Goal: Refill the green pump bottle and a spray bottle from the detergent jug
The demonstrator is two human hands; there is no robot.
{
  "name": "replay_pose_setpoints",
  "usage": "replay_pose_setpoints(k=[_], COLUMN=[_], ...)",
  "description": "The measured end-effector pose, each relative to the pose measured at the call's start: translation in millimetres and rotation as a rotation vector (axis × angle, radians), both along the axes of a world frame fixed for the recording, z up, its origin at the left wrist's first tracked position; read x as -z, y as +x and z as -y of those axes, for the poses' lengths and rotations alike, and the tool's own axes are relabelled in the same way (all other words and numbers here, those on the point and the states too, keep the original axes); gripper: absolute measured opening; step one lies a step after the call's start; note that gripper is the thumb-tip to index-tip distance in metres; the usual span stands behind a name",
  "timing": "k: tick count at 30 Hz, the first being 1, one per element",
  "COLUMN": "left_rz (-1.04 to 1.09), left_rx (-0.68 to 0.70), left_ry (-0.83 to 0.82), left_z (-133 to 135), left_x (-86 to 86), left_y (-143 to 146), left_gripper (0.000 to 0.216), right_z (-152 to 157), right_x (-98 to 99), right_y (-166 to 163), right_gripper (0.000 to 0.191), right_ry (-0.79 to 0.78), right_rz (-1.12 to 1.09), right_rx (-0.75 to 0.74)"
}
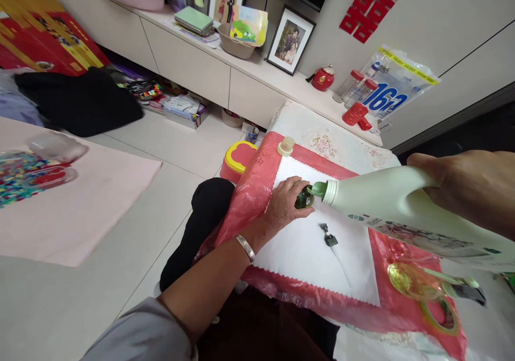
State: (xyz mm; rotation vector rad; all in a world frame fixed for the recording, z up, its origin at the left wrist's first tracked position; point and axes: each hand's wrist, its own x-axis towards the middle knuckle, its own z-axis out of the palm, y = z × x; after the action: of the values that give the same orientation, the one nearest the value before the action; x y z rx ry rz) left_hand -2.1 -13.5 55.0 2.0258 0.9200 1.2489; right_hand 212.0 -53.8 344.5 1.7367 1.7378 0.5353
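My left hand (285, 204) wraps around a small dark green bottle (302, 199) above a white sheet (277, 248). My right hand (470, 181) grips the handle of a large pale green jug (386, 194), tilted so that its green spout meets the small bottle's mouth. Whether liquid is flowing I cannot tell. A black pump head (330, 240) with a clear tube lies on the white sheet. The jug's cream cap (285, 146) sits at the sheet's far left corner.
A red plastic cover (257, 176) lies under the sheet. At the right are a clear yellowish pump bottle (406, 280) and a roll of tape (450, 318). A yellow and pink stool (237, 160) stands left of the table; a cabinet (189, 55) runs behind.
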Motion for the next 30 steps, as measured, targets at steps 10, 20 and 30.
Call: replay_pose_setpoints(k=[10,20,30], left_rz=[-0.006,-0.004,-0.002], left_rx=[0.001,0.001,-0.012], left_ry=[-0.008,-0.019,-0.001], left_z=[0,0,0], left_x=[-0.3,2.2,1.0], left_y=[-1,1,1], left_gripper=[0.064,0.065,0.065], right_z=[-3,-8,-13], right_x=[-5.1,-2.2,-0.7], right_y=[-20,-19,-6], right_gripper=[0.022,0.034,0.040], right_ry=[-0.062,-0.050,-0.022], right_rz=[0.025,0.094,0.153], right_rx=[0.070,0.116,0.060])
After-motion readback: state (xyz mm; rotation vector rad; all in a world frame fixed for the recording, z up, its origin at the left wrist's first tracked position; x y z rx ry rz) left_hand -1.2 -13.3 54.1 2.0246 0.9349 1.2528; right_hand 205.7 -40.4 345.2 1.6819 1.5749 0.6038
